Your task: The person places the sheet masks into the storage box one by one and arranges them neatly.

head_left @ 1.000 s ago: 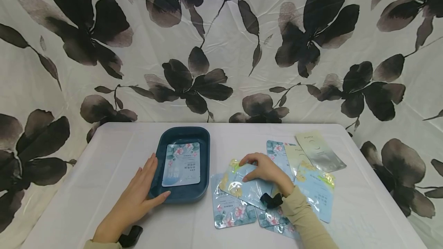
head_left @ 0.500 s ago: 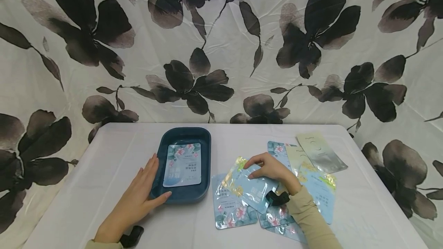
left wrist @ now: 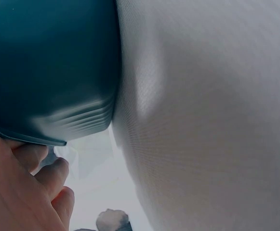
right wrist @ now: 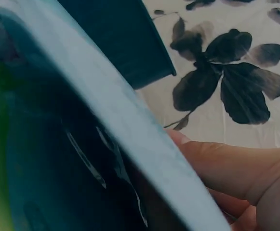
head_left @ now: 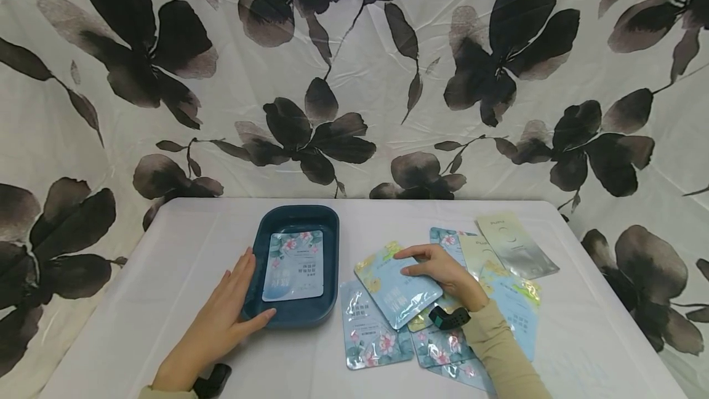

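Observation:
A dark blue tray (head_left: 327, 223) sits left of centre on the white table and holds one flat floral sachet (head_left: 293, 265). My left hand (head_left: 224, 319) rests with straight fingers against the tray's near left wall (left wrist: 58, 72). My right hand (head_left: 437, 270) pinches a light blue sachet (head_left: 396, 285) by its right edge and holds it just above the pile of sachets. In the right wrist view that sachet (right wrist: 72, 144) fills most of the picture, with my fingers (right wrist: 226, 163) behind it.
Several more sachets lie right of the tray: a floral one (head_left: 371, 331) at the front, pale green and silver ones (head_left: 515, 245) at the back right. A flower-print cloth (head_left: 354, 79) hangs behind the table (head_left: 166, 251).
My right hand has lifted the light blue sachet and turned it flatter, with its top edge now nearer the tray. My left hand has stayed on the tray.

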Demonstrator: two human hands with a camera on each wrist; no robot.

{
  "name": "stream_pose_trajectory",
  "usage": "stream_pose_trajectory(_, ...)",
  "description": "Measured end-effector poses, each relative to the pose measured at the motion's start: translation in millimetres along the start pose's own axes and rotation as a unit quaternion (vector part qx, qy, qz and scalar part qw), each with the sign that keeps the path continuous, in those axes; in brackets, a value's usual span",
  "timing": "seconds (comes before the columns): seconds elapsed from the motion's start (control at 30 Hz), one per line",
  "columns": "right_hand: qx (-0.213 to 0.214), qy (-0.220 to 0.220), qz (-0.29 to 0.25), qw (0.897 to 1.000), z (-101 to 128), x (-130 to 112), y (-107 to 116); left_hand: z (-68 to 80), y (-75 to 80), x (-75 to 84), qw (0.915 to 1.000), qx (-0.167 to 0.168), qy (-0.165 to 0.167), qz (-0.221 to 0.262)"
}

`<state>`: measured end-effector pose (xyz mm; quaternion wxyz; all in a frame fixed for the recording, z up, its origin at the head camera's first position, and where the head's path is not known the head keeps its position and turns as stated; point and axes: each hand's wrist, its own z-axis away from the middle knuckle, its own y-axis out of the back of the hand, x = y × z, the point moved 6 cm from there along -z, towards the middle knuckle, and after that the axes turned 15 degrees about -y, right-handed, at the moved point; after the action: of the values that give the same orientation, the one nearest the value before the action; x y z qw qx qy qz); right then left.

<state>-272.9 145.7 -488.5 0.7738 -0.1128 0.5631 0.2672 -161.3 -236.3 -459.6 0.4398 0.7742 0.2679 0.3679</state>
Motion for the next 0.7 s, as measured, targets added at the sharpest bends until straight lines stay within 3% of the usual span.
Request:
stream_pose_trajectory(0.33, 0.010, -0.014, -0.125, 0.992, -1.1, 0.4, 1.2, -0.2, -1.2, -0.1, 1.0000, -0.001, 0.000, -0.003)
stream_pose_trajectory(0.7, 0.053, -0.013, -0.156, 0.986, 3.9, -20.8, -6.1, -0.1, -1.4, -1.5, 1.0000, 0.002, 0.002, -0.006)
